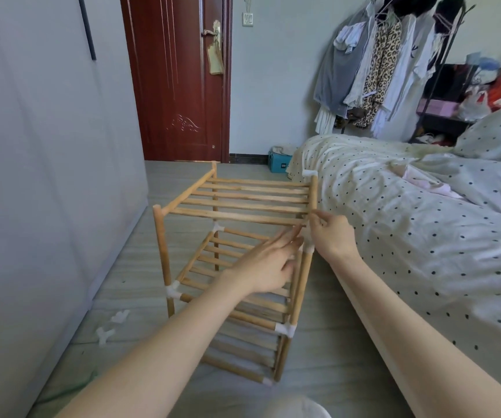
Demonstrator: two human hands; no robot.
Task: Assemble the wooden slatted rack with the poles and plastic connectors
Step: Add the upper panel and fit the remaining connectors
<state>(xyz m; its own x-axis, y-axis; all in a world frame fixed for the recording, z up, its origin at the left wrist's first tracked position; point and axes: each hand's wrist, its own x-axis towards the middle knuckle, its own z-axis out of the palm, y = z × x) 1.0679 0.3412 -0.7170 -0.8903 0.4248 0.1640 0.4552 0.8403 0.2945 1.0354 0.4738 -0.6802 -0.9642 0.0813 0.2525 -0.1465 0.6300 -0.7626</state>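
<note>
- Head view: right hand (pixel 330 235) pinches top slatted shelf (pixel 243 200) at the near-right pole (pixel 302 285).
- Left hand (pixel 266 267) open, fingers straight, steadying it.
- Recommendation: seat the shelf end squarely on the pole, then press evenly.

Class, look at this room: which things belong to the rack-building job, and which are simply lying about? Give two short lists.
Part of the job:
wooden rack
white corner connector
spare connectors on the floor
left hand
right hand

Just lying about:
bed
hanging clothes
red door
blue box
</note>
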